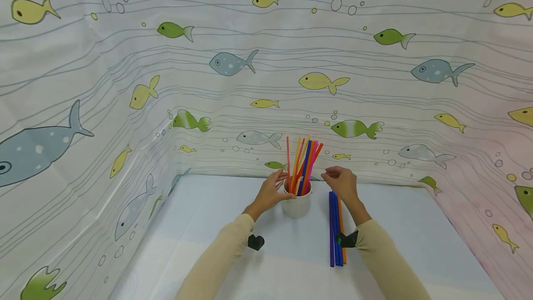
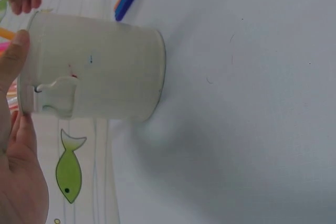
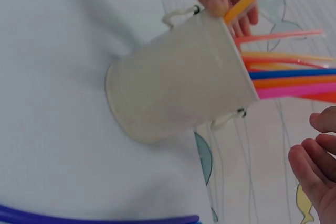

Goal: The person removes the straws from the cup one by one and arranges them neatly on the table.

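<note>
A small off-white metal bucket (image 1: 296, 208) with wire-hung side handles stands upright on the table, also seen from the side in the left wrist view. Several long, thin, straw-like sticks (image 3: 294, 84) in orange, red, yellow, pink and blue stick out of its top. My left hand (image 1: 270, 192) holds the bucket's rim, thumb on the near side and fingers round the far side. To the right of the bucket, my right hand (image 1: 344, 184) hovers apart from it with fingers loosely bent and nothing visible in them. Below it lie purple, blue and orange sticks (image 1: 334, 226) side by side.
The white tabletop (image 1: 399, 235) runs back to a fabric wall (image 1: 291, 59) printed with fish and wavy lines, which also encloses the left and right sides. A dark heart-shaped piece (image 1: 256, 242) is at the left wrist, and a similar dark piece (image 1: 347, 240) at the right.
</note>
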### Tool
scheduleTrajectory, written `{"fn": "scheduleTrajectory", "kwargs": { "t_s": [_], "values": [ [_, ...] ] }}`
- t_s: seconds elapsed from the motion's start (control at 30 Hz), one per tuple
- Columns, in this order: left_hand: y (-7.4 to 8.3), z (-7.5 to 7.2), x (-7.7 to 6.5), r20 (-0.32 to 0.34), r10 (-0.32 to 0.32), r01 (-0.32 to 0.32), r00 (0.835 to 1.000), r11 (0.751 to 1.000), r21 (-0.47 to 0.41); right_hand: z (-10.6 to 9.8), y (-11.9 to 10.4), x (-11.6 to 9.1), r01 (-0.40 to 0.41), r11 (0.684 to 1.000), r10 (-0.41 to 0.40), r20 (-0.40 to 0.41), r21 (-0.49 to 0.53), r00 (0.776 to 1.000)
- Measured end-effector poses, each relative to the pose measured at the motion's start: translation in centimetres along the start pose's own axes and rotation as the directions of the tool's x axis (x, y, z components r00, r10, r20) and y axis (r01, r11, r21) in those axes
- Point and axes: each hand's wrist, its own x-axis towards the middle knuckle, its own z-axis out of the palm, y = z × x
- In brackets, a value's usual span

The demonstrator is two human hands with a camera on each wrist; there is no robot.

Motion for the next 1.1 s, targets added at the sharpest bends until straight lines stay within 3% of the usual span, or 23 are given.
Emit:
{"fn": "scheduleTrajectory", "kwargs": {
  "t_s": [0.6, 1.1],
  "values": [
    [-0.1, 0.4, -0.1, -0.005, -0.012, 0.012, 1.0, 1.0, -0.025, 3.8, -1.5, 0.5, 0.021, 0.993, -0.016, -0.048, 0.116, 0.999],
    [0.0, 0.2, 0.0, -0.014, 0.006, -0.006, 1.0, 0.999, -0.041, 4.6, -1.8, 0.4, -0.028, 0.992, 0.034, -0.047, 0.126, 0.998]
  ]
}}
